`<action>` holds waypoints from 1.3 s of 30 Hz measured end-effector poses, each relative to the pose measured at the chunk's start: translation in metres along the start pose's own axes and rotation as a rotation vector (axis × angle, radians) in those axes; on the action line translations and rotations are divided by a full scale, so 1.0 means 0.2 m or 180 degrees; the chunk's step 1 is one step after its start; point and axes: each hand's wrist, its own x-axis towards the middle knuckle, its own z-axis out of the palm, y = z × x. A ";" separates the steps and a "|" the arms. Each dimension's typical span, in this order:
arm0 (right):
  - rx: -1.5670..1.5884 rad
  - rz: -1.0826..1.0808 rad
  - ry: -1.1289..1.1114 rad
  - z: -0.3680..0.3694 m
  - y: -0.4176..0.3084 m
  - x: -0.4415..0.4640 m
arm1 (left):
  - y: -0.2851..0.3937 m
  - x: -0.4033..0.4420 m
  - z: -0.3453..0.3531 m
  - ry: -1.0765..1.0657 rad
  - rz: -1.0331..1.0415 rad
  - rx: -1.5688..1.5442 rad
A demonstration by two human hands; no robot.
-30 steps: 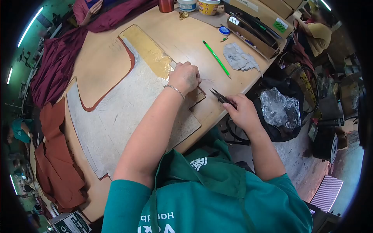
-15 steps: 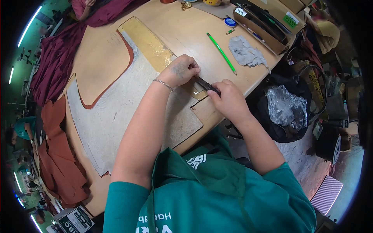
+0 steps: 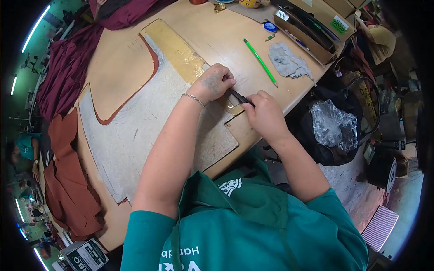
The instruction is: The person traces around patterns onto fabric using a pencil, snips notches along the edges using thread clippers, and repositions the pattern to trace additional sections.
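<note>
A large pale grey-white leather sheet (image 3: 135,128) with a reddish-brown underside at its cut edges lies on the table. Along its far side runs a yellowish, taped strip (image 3: 169,47). My right hand (image 3: 266,113) is closed around a slim black tool (image 3: 238,96), pointing toward my left hand; its working end is hidden, so I cannot tell its kind. My left hand (image 3: 217,81) has its fingers curled together at the sheet's right edge, by the tool's far end. What those fingers pinch is hidden.
On the table (image 3: 120,43) lie a green pencil (image 3: 260,62), a grey scrap (image 3: 289,61) and a blue round tin (image 3: 270,27). A cardboard box (image 3: 307,38) stands at the far right edge. Brown leather (image 3: 72,180) and maroon material (image 3: 68,67) lie left. A black bag (image 3: 334,126) hangs right.
The view has shifted slightly. Both hands keep nearly the same place and hold, with the black tool still between them. At far left, another person's arm has moved.
</note>
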 end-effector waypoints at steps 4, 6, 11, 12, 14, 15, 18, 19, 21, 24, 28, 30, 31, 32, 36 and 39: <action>0.0142 0.0023 0.0115 0.01 0.01 0.00 | 0.02 -0.01 -0.02 -0.0077 -0.0297 -0.0267; 0.0254 0.0113 0.0155 0.01 0.02 0.00 | 0.00 -0.02 -0.01 0.0097 -0.0534 -0.1159; 0.0458 0.0413 0.0593 -0.06 0.13 0.08 | -0.01 -0.25 -0.05 0.1414 -0.0869 -0.4096; 0.0287 0.0385 0.0698 -0.10 0.18 0.12 | 0.02 -0.36 -0.10 0.1482 -0.0887 -0.4046; -0.0150 0.0229 0.0933 -0.19 0.27 0.23 | 0.04 -0.68 -0.21 0.1600 -0.0950 -0.3705; -0.0402 0.0083 0.1064 -0.23 0.32 0.29 | 0.04 -0.87 -0.26 0.1666 -0.0998 -0.3407; -0.1295 0.0407 0.0552 -0.27 0.46 0.45 | 0.05 -1.54 -0.34 0.2126 -0.0964 -0.2842; -0.1795 0.0333 0.0494 -0.25 0.54 0.49 | 0.08 -1.78 -0.33 0.2345 -0.0912 -0.2557; -0.2080 0.0397 0.0644 -0.20 0.68 0.54 | 0.19 -2.21 -0.23 0.2766 -0.1571 -0.2197; -0.2335 0.0382 0.0761 -0.19 0.80 0.58 | 0.35 -2.62 -0.03 0.2807 -0.2823 -0.1689; -0.2221 -0.0289 0.1269 -0.17 0.74 0.56 | 0.25 -2.97 0.35 0.2095 -0.4858 0.0408; -0.1447 -0.0538 0.1005 -0.13 0.56 0.53 | 0.24 -2.97 0.42 0.2143 -0.4847 0.1909; -0.0968 -0.0427 0.0677 -0.10 0.39 0.47 | 0.24 -2.93 0.40 0.2453 -0.4693 0.1994; -0.0507 -0.0300 0.0355 -0.08 0.24 0.40 | 0.23 -2.90 0.36 0.2758 -0.4512 0.2076; -0.0061 -0.0442 -0.0232 0.05 0.00 0.29 | 0.24 -2.67 0.01 0.3461 -0.3620 0.1057; -0.0049 -0.0190 -0.0563 0.11 -0.06 0.30 | 0.08 -2.43 -0.17 0.3840 -0.2673 0.0303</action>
